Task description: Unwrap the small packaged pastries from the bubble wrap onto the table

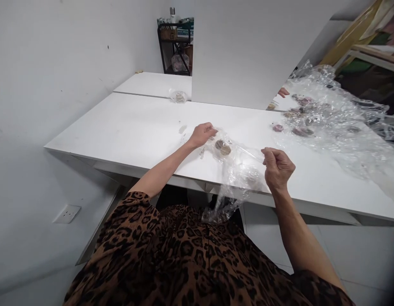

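Stretching crinkled clear plastic film (236, 172) sideways, it seems: left hand (202, 134) pinched on its left edge, right hand (277, 166) clamped on right end. Two round tan and grey-brown discs (225, 150) sit among film over white worktop (136, 123), just beside left hand, farther from right. Next move likely calls for steady tension.

The one view looks from head height on the near side of the counter (120, 123), facing forward and down over its near edge, so close above the patterned garment (184, 263) that this fills the bottom of the picture, with the left hand (203, 134) and right hand (279, 168) at arm's reach beyond. Its wide field takes in the counter's near left corner beside the wall (56, 63), reaches to the upright panel (235, 55) at the far edge, and cuts off the counter's right end.
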Action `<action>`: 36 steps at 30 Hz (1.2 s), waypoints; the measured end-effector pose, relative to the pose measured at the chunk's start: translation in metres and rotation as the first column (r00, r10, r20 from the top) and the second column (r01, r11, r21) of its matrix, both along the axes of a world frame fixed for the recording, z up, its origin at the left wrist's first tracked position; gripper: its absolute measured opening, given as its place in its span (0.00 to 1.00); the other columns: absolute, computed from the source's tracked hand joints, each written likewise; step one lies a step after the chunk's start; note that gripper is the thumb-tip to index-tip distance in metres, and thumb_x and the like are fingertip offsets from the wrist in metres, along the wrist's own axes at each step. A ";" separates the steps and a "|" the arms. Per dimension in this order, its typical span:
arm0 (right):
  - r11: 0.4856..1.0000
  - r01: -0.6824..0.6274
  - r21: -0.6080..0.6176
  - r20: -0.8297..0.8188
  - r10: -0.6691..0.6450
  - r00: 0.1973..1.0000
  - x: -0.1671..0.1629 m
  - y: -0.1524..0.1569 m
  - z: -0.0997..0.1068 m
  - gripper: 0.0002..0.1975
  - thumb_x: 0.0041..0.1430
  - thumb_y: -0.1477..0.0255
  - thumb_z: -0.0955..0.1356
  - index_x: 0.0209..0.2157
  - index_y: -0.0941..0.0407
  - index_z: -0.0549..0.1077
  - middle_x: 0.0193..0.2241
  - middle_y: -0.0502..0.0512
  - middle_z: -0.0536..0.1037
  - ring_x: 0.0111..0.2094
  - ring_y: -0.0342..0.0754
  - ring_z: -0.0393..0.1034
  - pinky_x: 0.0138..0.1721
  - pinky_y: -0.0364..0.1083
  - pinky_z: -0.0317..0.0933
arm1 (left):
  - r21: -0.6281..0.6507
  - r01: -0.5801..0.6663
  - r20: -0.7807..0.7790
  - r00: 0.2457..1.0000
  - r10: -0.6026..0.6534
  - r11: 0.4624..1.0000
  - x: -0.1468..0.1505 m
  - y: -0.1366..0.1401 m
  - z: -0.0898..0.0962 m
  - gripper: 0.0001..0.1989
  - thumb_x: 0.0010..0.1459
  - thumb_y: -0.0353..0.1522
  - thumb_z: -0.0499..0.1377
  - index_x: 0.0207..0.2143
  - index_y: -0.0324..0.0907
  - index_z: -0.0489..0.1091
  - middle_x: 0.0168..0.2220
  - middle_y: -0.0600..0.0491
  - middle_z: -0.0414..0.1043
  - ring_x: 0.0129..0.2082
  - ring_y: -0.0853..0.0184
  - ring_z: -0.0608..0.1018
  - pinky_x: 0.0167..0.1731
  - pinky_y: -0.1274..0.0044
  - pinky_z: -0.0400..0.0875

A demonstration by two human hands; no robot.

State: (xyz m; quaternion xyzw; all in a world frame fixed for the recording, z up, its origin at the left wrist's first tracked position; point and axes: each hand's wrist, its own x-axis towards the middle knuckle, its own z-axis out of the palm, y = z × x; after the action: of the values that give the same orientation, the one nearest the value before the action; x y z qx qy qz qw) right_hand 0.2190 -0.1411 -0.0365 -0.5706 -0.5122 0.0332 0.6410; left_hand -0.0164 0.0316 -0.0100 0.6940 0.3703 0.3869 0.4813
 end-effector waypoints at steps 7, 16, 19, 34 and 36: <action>0.887 -0.162 -0.431 0.043 0.200 0.979 0.023 0.008 -0.004 0.24 0.51 0.48 0.75 0.38 0.54 0.81 0.29 0.52 0.77 0.24 0.41 0.61 0.25 0.43 0.56 | -0.331 -0.248 0.125 0.945 0.303 0.910 -0.024 0.003 0.011 0.13 0.63 0.34 0.61 0.27 0.41 0.63 0.18 0.61 0.63 0.15 0.78 0.67 0.17 0.84 0.59; 0.758 -0.143 -0.637 0.190 0.334 0.923 0.028 0.036 0.015 0.29 0.56 0.45 0.71 0.48 0.54 0.79 0.49 0.63 0.79 0.46 0.59 0.74 0.41 0.55 0.69 | -0.365 -0.087 0.255 0.948 0.189 0.927 -0.015 0.007 0.006 0.11 0.67 0.32 0.58 0.29 0.41 0.65 0.19 0.62 0.58 0.13 0.79 0.62 0.15 0.84 0.57; 0.692 -0.305 -0.655 0.143 0.510 0.848 0.016 0.053 0.026 0.35 0.56 0.48 0.72 0.60 0.50 0.71 0.63 0.62 0.69 0.62 0.63 0.65 0.57 0.62 0.66 | -0.313 0.032 0.326 0.942 0.076 0.949 -0.010 0.008 0.011 0.14 0.66 0.36 0.60 0.28 0.41 0.64 0.21 0.61 0.59 0.16 0.80 0.61 0.16 0.85 0.58; 0.749 -0.613 -0.251 -0.549 0.411 0.728 -0.036 0.091 0.024 0.25 0.45 0.49 0.78 0.27 0.57 0.75 0.21 0.51 0.72 0.17 0.35 0.51 0.17 0.42 0.44 | 0.201 -0.457 0.220 0.883 0.414 0.867 -0.016 -0.018 0.015 0.13 0.56 0.37 0.68 0.37 0.45 0.66 0.39 0.52 0.70 0.39 0.69 0.72 0.40 0.75 0.67; 0.769 -0.601 -0.218 -0.561 0.405 0.722 -0.047 0.090 0.025 0.26 0.46 0.46 0.77 0.27 0.57 0.75 0.21 0.50 0.71 0.16 0.35 0.50 0.16 0.42 0.44 | 0.249 -0.230 0.011 0.972 0.235 0.941 -0.003 -0.042 0.010 0.16 0.56 0.43 0.67 0.30 0.43 0.66 0.34 0.53 0.70 0.34 0.69 0.71 0.37 0.75 0.66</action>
State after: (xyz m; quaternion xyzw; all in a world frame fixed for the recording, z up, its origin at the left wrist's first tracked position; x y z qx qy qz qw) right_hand 0.1715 -0.0513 -0.0120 -0.4933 -0.4563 0.4507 0.5876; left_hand -0.0194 -0.0106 -0.0001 0.7038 0.4027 0.4776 0.3381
